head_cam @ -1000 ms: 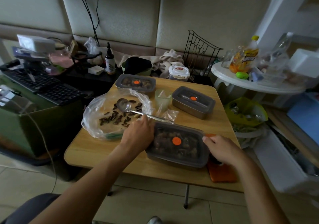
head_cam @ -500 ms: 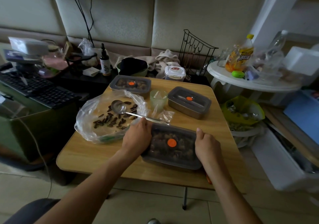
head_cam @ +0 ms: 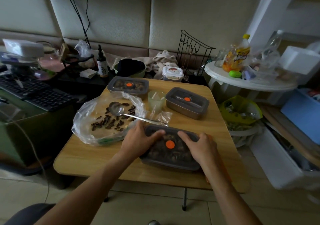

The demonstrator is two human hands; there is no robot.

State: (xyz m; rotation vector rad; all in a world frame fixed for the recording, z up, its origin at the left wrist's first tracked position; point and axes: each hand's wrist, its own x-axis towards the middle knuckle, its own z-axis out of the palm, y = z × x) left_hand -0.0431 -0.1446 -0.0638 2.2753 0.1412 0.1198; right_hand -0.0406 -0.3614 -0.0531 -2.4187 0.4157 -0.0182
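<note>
A grey lidded container (head_cam: 171,152) with an orange dot and dark food inside sits at the near edge of the wooden table (head_cam: 90,157). My left hand (head_cam: 138,140) lies flat on the lid's left side, fingers stretched toward the centre. My right hand (head_cam: 199,145) lies flat on the lid's right side, fingers pointing left. Both press down on the lid. A metal spoon (head_cam: 121,111) rests on an open plastic bag (head_cam: 97,120) holding dark seeds, just left of the container.
Two more grey lidded containers stand at the back, one behind the bag (head_cam: 128,86), one at the right (head_cam: 187,102), with a pale green cup (head_cam: 155,99) between them. A yellow bag (head_cam: 240,110) and white round stand (head_cam: 245,82) lie to the right, keyboards (head_cam: 39,94) to the left.
Both hands moved from the container's sides up onto its lid, fingers now spread flat toward the orange dot. The view shifted slightly closer.
</note>
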